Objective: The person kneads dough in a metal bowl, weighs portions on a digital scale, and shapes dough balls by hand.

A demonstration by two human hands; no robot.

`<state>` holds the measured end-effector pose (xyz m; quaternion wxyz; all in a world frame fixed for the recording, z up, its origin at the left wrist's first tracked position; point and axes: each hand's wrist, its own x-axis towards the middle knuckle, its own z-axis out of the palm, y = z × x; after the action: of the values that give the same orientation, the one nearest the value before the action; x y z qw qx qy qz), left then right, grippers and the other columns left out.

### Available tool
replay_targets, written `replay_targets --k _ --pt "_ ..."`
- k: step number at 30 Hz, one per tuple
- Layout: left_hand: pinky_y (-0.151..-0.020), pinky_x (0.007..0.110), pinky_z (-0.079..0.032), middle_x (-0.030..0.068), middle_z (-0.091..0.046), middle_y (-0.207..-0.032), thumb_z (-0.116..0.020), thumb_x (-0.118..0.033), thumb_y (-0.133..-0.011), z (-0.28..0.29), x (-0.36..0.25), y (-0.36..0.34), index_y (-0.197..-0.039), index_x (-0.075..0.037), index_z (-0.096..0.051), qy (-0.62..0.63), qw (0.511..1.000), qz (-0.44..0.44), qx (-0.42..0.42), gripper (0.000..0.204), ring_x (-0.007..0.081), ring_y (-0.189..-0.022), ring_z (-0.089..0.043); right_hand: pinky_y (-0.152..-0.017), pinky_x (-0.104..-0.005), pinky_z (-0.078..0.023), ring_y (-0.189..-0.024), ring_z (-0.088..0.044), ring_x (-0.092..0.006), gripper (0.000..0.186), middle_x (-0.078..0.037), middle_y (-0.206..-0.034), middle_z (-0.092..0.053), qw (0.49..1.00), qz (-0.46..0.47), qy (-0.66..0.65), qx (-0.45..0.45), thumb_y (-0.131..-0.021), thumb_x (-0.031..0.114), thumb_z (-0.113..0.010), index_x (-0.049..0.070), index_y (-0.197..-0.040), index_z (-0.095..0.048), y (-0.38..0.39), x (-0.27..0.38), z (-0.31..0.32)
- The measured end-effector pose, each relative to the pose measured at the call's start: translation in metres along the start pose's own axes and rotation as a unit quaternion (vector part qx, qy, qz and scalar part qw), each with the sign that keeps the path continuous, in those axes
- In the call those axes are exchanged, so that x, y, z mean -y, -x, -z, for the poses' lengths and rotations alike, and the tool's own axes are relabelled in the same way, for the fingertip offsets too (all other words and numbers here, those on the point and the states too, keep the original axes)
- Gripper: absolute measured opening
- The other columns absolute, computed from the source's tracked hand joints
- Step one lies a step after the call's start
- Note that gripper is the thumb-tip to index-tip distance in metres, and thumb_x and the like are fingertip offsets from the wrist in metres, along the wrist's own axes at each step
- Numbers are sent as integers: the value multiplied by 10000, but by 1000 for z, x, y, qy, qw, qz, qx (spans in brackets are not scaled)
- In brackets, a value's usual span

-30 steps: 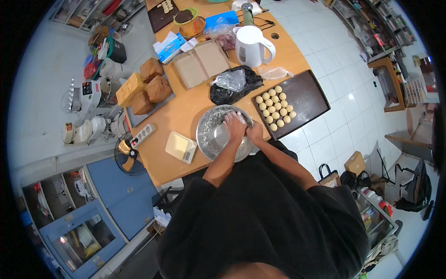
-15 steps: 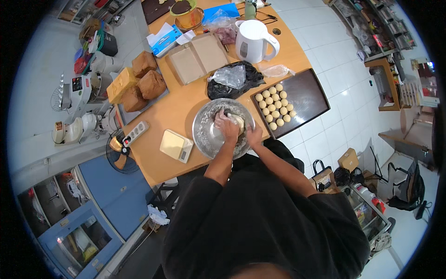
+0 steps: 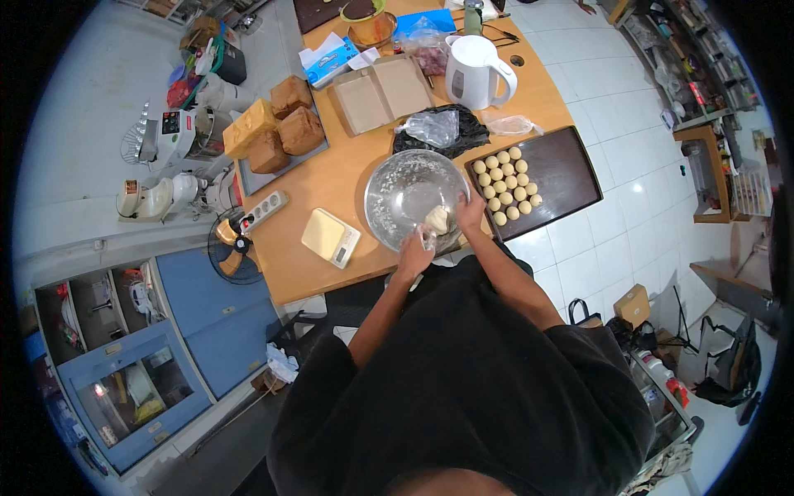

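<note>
A large metal mixing bowl (image 3: 382, 198) rests near the table's front edge, its inner wall smeared with pale residue. One lump of pale dough (image 3: 439, 218) lies low in its near right part. My right hand (image 3: 471, 212) is closed on the bowl's right rim. At the near rim, my left hand (image 3: 416, 251) is curled, with whitish, dough-smeared fingers beside the lump; what they grip is not clear. To the right, a dark baking tray (image 3: 565, 174) bears several round dough balls (image 3: 507, 182) in rows.
A kitchen scale (image 3: 329, 237) and a power strip (image 3: 265, 212) lie left of the bowl. Loaves of bread (image 3: 299, 132) sit on a tray behind them. Farther back are an open cardboard box (image 3: 382, 93), a black plastic bag (image 3: 470, 132) and a white electric kettle (image 3: 475, 73).
My left hand has drawn back from inside the bowl to its near rim. The dough lump now shows at the near right. My right hand stays at the right rim; the whole view has shifted.
</note>
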<state>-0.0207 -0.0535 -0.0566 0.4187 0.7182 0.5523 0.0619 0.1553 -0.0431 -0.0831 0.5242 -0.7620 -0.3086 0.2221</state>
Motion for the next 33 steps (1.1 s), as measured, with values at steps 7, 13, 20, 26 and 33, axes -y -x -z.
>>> replay_targets --k 7,13,20,26,33 --pt "-934 485 -414 237 -532 -1127 -620 -140 -820 -26 -12 -58 -1209 -50 -464 -7 995 -46 -92 430 441 -1119 -486 -879 -435 -453 -1003 -583 -448 334 -279 -1042 -624 999 -32 20 2 -841 19 -534 -28 -1169 -579 9 6 5" --pt "-929 474 -419 225 -544 -1162 -685 -159 -777 -30 -3 -83 -1236 -48 -410 -24 999 -21 -13 547 422 -1145 -501 -881 -457 -447 -1007 -584 -452 350 -288 -1016 -627 999 -16 28 -9 -823 3 -517 -29 -1167 -578 10 9 9" --pt "-970 435 -423 216 -584 -1114 -790 -243 -702 -7 -14 -128 -1340 -65 -394 -118 985 111 52 772 407 -1147 -505 -888 -466 -438 -1019 -565 -466 334 -299 -1047 -613 999 2 47 -13 -846 34 -520 -39 -1170 -564 11 -3 5" --pt "-991 421 -416 226 -568 -1183 -728 -106 -738 -24 -19 -84 -1302 6 -446 -147 986 -77 -34 641 390 -1160 -498 -872 -455 -450 -1004 -586 -453 322 -291 -1035 -629 996 -45 74 -23 -866 65 -525 -53 -1163 -564 15 -18 2" --pt "-930 453 -445 238 -612 -1090 -669 -70 -743 -32 -15 -74 -1128 16 -578 -71 996 38 -39 405 394 -1069 -563 -854 -456 -459 -997 -589 -456 354 -305 -1034 -625 988 -25 154 2 -861 59 -537 -63 -1193 -558 10 -16 13"
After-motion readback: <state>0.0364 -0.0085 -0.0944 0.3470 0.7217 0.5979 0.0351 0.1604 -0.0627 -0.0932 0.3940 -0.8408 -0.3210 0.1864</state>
